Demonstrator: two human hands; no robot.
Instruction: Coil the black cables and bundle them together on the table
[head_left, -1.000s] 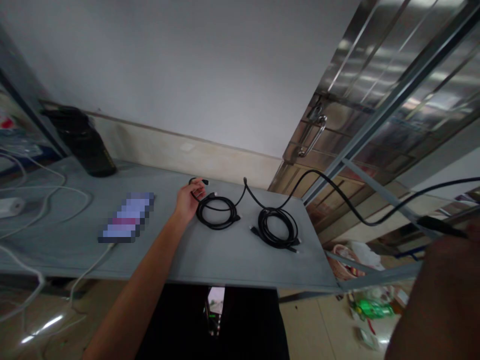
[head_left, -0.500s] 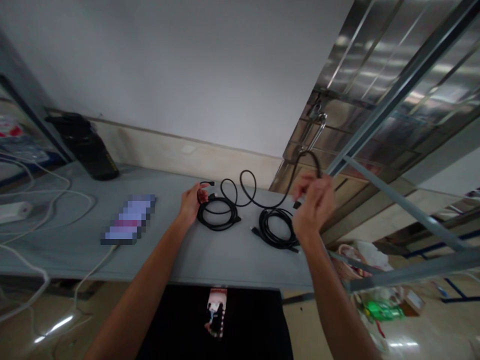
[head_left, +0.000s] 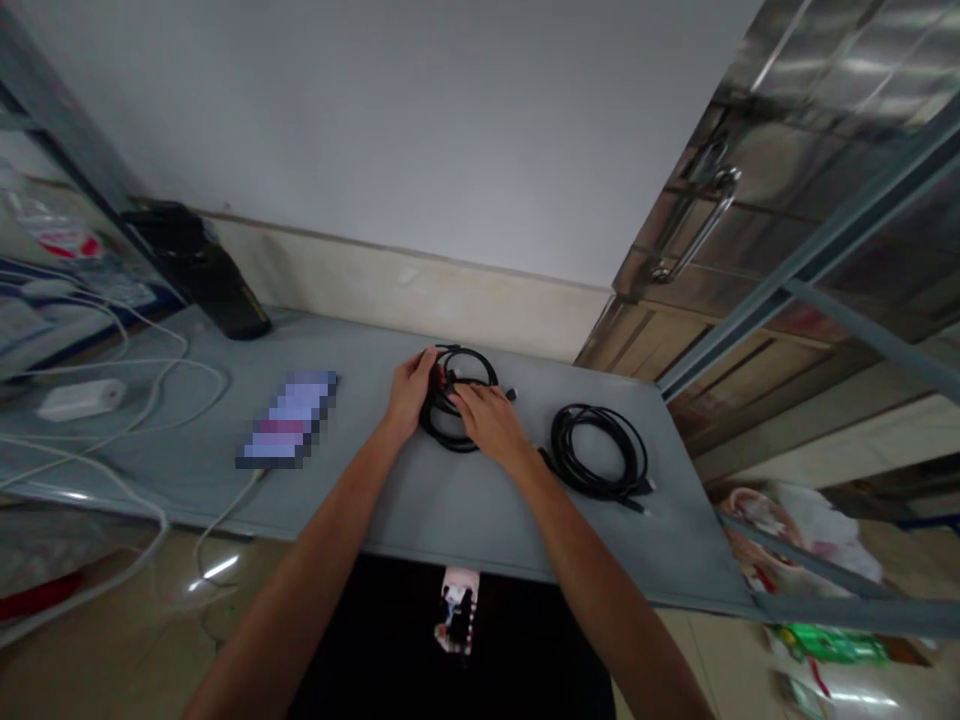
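Both hands meet over a loosely coiled black cable (head_left: 444, 438) on the grey tabletop. At the coil's left side, my left hand (head_left: 409, 393) is closed on the cable, fingertips pinching its strands. My right hand (head_left: 491, 422) reaches in from the right, fingers bent and pressed on the strands in the coil's middle; its fingertips are partly hidden. One loop stands out behind the hands, and a plug (head_left: 511, 394) shows just beyond the right hand. To the right lies a second black cable (head_left: 562, 455), neatly coiled, its plug ends toward the front right, touched by neither hand.
A phone (head_left: 289, 425) with a white cord lies left, near a white power adapter (head_left: 82, 398) and tangled white cables. A black bottle (head_left: 217, 280) stands against the wall. Metal frame bars (head_left: 810, 260) rise at the right, before a door handle (head_left: 701, 230).
My right hand has come down and left from holding a raised stretch of cable to the left coil. That stretch is now gathered into the coil. The view has shifted slightly.
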